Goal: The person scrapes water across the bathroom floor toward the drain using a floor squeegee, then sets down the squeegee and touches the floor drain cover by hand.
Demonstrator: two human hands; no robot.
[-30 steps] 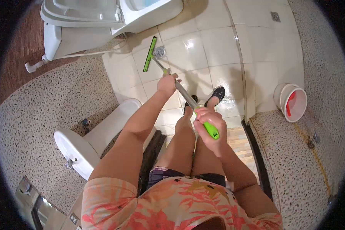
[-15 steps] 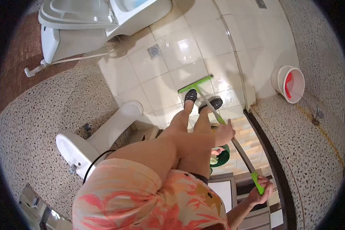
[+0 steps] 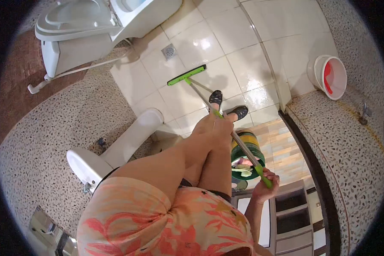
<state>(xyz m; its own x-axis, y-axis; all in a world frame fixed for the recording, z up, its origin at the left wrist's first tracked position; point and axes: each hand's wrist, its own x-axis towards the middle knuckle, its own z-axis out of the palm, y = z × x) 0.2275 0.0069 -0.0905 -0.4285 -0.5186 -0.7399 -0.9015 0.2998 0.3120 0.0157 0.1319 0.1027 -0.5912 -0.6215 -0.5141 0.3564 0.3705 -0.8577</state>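
Note:
A squeegee with a green head (image 3: 187,75) and a silver pole lies diagonally across the view, its black blade on the wet tiled floor (image 3: 192,49). Around the middle of the pole, just below its green collar, my left hand (image 3: 221,127) is closed. My right hand (image 3: 266,186) grips the green end of the handle at the lower right. Both feet, in black shoes (image 3: 216,97), stand beside the pole, behind the squeegee head. Near the head, on its far side, is a square floor drain (image 3: 168,52).
A white toilet (image 3: 79,47) stands at the upper left, a pedestal sink (image 3: 86,165) at the left. To the right is a white bucket (image 3: 335,79) with a red item inside. A green bin (image 3: 248,160) holding cloths and a shelf unit (image 3: 292,213) are beyond the dark threshold.
The squeegee head first swung from the drain toward my feet, then moved back out toward the drain. My right hand shifted to the lower right, then slightly up and left.

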